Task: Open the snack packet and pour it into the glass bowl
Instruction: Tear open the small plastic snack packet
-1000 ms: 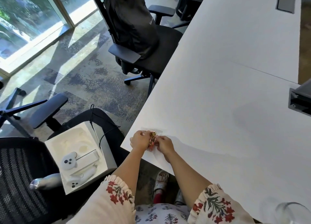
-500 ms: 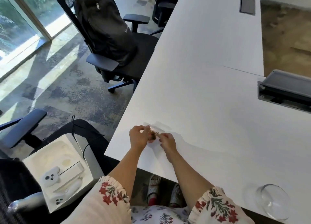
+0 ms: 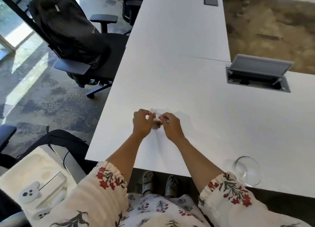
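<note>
Both hands are up over the white worktop (image 3: 196, 93), pinching a small clear snack packet (image 3: 156, 122) between them. The left hand (image 3: 142, 123) is closed on the packet's left side, fingers curled in, and the right hand (image 3: 171, 126) is closed on its right side the same way. The packet is tiny and mostly see-through, with something brownish showing in the middle, so I can't tell if the top is torn or not. It sits near the worktop's near edge, a bit in from the left corner. The glass bowl (image 3: 248, 171) is on the same worktop, well to the right of the packet, close to the near edge and just beside the right floral sleeve (image 3: 228, 191). It looks tilted or seen at an angle, hard to say which. Farther back on the worktop from the packet, to the right, there's a cable box with its grey lid (image 3: 259, 68) flipped up. Left of the worktop is a black office chair (image 3: 95, 56) with a dark backpack (image 3: 68, 28) on it, and lower left there's a white box holding white controllers (image 3: 29, 194).
</note>
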Demonstrator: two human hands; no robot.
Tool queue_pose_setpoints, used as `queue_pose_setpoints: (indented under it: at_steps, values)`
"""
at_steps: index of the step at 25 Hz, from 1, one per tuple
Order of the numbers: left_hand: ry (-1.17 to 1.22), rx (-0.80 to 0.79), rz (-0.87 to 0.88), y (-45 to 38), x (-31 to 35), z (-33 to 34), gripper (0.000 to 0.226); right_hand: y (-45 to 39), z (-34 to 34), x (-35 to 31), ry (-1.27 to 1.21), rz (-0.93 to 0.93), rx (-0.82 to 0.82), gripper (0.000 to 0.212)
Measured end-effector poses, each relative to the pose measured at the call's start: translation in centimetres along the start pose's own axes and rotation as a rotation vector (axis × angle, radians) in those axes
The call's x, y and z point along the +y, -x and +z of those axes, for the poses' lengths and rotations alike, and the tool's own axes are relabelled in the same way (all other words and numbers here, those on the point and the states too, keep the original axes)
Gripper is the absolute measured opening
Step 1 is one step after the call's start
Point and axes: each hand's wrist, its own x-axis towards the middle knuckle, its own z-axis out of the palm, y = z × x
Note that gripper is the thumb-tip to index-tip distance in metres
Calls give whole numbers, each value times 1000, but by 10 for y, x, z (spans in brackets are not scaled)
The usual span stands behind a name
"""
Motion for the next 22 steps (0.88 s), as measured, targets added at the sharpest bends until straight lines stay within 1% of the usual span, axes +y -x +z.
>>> queue_pose_setpoints:
  at_steps: [3, 5, 9, 11, 12, 15, 17, 19, 22]
  values:
    - [-7, -10, -21, 1, 9, 10, 29, 4, -20, 1, -9, -1, 4, 21]
    - [21, -17, -47, 3, 12, 19, 27, 8, -32, 0, -34, 35, 18, 20]
    - [40, -21, -65, 5, 17, 30, 30, 15, -48, -1, -32, 100, -11, 15]
    - [144, -14, -132, 8, 21, 35, 35, 18, -50, -2, -18, 127, 52, 13]
    - [222, -38, -202, 10, 22, 37, 36, 20, -51, -1, -11, 149, 87, 12]
    - [475, -209, -377, 15, 24, 42, 26, 22, -51, -2, -17, 206, 157, 14]
    - [583, -304, -426, 18, 26, 47, 27, 22, -53, -3, 15, 218, 189, 16]
    - [667, -368, -437, 21, 28, 54, 37, 23, -56, -7, 53, 241, 217, 17]
    - [772, -356, -468, 22, 30, 61, 37, 23, -58, -7, 72, 262, 235, 11]
